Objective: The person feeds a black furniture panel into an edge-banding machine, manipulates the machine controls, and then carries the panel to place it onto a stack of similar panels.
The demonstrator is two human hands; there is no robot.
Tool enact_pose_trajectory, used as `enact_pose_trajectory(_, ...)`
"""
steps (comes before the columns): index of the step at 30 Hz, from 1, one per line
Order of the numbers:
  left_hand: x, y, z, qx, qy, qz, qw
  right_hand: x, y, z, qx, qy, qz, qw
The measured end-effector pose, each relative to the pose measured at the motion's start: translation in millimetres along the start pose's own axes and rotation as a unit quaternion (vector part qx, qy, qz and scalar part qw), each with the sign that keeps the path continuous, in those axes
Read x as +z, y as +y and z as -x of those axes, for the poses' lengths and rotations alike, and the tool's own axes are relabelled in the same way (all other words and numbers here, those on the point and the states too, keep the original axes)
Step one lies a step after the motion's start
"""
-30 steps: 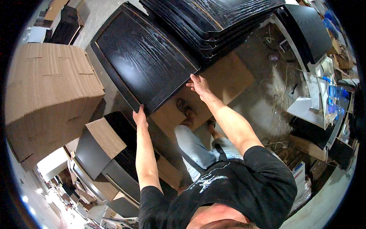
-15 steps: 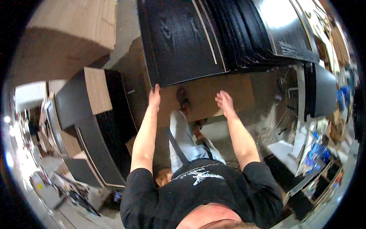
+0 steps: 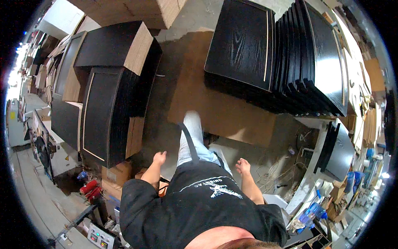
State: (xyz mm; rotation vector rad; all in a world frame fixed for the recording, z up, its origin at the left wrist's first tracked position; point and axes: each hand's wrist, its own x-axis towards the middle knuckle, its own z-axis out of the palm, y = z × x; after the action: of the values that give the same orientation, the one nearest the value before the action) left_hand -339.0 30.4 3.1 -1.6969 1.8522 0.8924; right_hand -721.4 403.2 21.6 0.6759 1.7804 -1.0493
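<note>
My left hand (image 3: pixel 160 158) hangs in the air beside my left leg, its fingers loosely bent and holding nothing. On the other side of my body, my right hand (image 3: pixel 243 166) is also free, with fingers half curled and slightly apart. Neither touches anything. Ahead and to the right lies a stack of black wood-grain panels (image 3: pixel 238 45), its top panel edged by a pale strip. Beside it, several more black panels (image 3: pixel 327 62) lean upright in a row, the outermost one shining with reflected light.
Brown cardboard (image 3: pixel 224 106) covers the floor under the black stack. To the left stands another pile of black panels (image 3: pixel 101 112) with wood-coloured edges. A wood-coloured stack (image 3: pixel 137 12) rises behind it. Loose cables (image 3: pixel 271 168) lie at right, near a leaning dark panel (image 3: pixel 338 149).
My left hand has let go of the black panel's near corner. Both hands have drawn back towards my body, and the stacks now appear farther off and to the right.
</note>
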Motion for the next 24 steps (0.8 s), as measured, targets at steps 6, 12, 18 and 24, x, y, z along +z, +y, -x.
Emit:
enact_pose_trajectory(6, 5.9, -15.3, 20.2, -0.018, -0.029, 0.167, 0.985, 18.3, -27.4, 21.4, -0.066, 0.034, -0.002, 0.997)
enact_pose_trajectory(12, -17.6, 1.4, 33.0, 0.054, -0.062, 0.519, 0.851, 88.3, -35.1, 28.2, -0.141, -0.020, 0.115, 0.983)
enact_pose_trajectory(18, -28.5, -82.0, 83.0, 0.093, 0.036, 0.518, 0.849, 191.1, -22.2, 57.0, -0.197, -0.105, 0.202, 0.954)
enact_pose_trajectory(24, 7.1, -189.6, 100.4, -0.048, 0.078, 0.589, 0.803, 274.1, -17.3, 75.8, -0.186, -0.166, 0.348, 0.904)
